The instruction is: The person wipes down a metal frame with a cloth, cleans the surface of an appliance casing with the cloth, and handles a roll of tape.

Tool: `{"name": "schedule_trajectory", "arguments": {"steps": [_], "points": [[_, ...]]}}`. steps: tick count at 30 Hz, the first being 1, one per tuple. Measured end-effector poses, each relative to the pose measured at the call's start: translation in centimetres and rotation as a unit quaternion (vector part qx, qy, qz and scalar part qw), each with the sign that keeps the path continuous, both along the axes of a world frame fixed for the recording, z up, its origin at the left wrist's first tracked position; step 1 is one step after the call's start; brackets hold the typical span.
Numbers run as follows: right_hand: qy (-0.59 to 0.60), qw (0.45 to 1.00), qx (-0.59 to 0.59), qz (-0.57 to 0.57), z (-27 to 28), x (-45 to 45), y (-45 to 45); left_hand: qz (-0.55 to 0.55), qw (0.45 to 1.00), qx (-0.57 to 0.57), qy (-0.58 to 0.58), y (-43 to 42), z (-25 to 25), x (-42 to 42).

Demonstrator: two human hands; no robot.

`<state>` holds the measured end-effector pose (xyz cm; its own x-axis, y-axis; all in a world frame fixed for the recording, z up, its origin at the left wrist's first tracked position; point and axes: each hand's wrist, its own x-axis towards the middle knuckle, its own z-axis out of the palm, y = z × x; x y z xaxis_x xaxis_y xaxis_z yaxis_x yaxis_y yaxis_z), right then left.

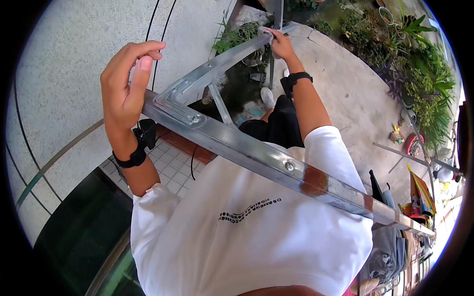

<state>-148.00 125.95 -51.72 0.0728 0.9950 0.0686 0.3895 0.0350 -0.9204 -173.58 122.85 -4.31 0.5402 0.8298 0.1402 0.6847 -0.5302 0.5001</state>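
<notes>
My left hand (121,86) is raised beside the cornered end of a grey metal frame (232,140). Its fingers curve loosely, the thumb is apart from them, and nothing shows between them. At the far end of the frame's slanting arm (222,61), my right hand (282,45) grips a pale cloth (267,32) and presses it against the metal. A short brace (220,104) joins the slanting arm to the long bar, which crosses in front of my chest. Bolts and a brown rust patch (314,180) mark the long bar.
A speckled pale wall (64,64) with dark cables stands at the left. Potted plants (419,93) line the concrete ground (340,74) at the right. A thin upright metal post (278,15) meets the frame near my right hand. Bags and tools (419,197) stand at the right edge.
</notes>
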Motion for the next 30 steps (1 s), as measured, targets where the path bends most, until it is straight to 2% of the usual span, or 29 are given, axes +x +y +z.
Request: {"name": "schedule_trajectory", "arguments": {"steps": [2,3,6,7,10,13,16,17,21,24,27,30], "points": [[0.046,0.998,-0.036,-0.016,0.4,-0.2,-0.4,0.000,1.000,-0.003,0.010,0.0,0.1,0.0],[0.053,0.997,0.011,-0.046,0.3,-0.7,-0.5,-0.001,1.000,-0.004,0.009,0.0,0.1,0.1],[0.052,0.997,-0.018,-0.059,0.6,-1.4,-0.6,-0.001,1.000,-0.014,0.006,-0.3,0.2,0.1],[0.101,0.994,-0.028,-0.029,2.2,-1.2,-1.0,0.003,1.000,-0.015,0.006,-0.4,0.2,0.1],[0.066,0.998,0.003,0.011,10.3,-2.0,-3.6,0.004,1.000,-0.001,0.005,-0.2,0.0,-0.3],[0.103,0.994,0.045,0.007,13.9,-2.6,-6.3,0.018,1.000,-0.002,0.007,-0.5,-0.1,-0.1],[0.197,0.979,0.056,0.009,12.2,-2.9,-7.2,0.016,1.000,0.002,0.002,-0.6,-0.1,0.3],[0.173,0.984,0.041,0.025,10.9,-2.5,-6.9,0.017,1.000,0.006,0.002,-0.7,0.0,0.3],[0.110,0.992,0.056,-0.035,3.6,-2.0,-4.5,0.003,1.000,0.008,-0.014,-0.6,-0.2,-0.1],[0.090,0.994,-0.047,-0.029,3.0,-1.1,-2.4,0.006,1.000,-0.011,-0.004,-0.8,0.1,0.1],[0.077,0.995,-0.066,0.005,-1.9,0.0,0.1,0.003,1.000,-0.009,0.002,-0.7,0.1,-0.1],[0.018,0.993,-0.115,-0.011,-4.0,0.8,0.8,0.000,1.000,-0.008,-0.001,-0.6,0.2,0.3]]}}
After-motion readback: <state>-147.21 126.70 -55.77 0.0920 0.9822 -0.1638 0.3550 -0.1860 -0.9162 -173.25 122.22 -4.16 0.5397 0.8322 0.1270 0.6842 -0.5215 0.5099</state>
